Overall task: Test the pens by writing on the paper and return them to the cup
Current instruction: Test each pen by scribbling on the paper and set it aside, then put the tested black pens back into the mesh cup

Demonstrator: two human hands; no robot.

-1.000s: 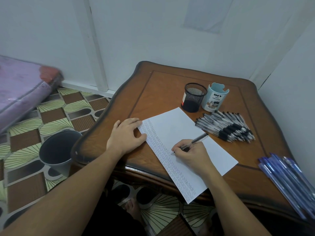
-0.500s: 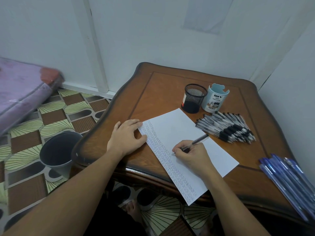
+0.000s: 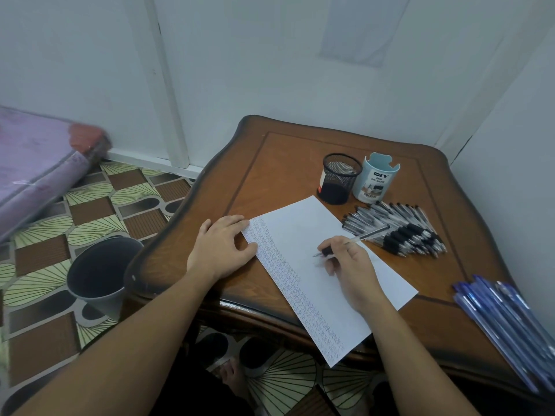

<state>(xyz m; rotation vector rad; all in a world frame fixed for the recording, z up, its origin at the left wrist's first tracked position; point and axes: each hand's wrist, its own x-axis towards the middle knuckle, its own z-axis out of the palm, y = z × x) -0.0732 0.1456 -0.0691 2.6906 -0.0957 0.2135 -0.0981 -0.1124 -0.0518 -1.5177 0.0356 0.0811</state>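
1. I take this for a room in a home, probably a bedroom corner.
2. A purple mattress (image 3: pixel 36 169) in plastic wrap lies on the floor (image 3: pixel 99 211), which has a brown-and-cream fan pattern.
3. I see a small carved wooden table (image 3: pixel 279 163) set against plain white walls (image 3: pixel 270 61).
4. A grey bin (image 3: pixel 99 274) stands beside it, and a bare foot (image 3: pixel 232 375) shows beneath.
5. A mesh cup (image 3: pixel 341 178), an organizer (image 3: pixel 375 178) and pens (image 3: pixel 399 229) make it a makeshift desk.

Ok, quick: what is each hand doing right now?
Left hand: open, lying flat, fingers touching the left edge of the white paper sheet.
Right hand: closed around a clear-barrelled pen with a black grip.
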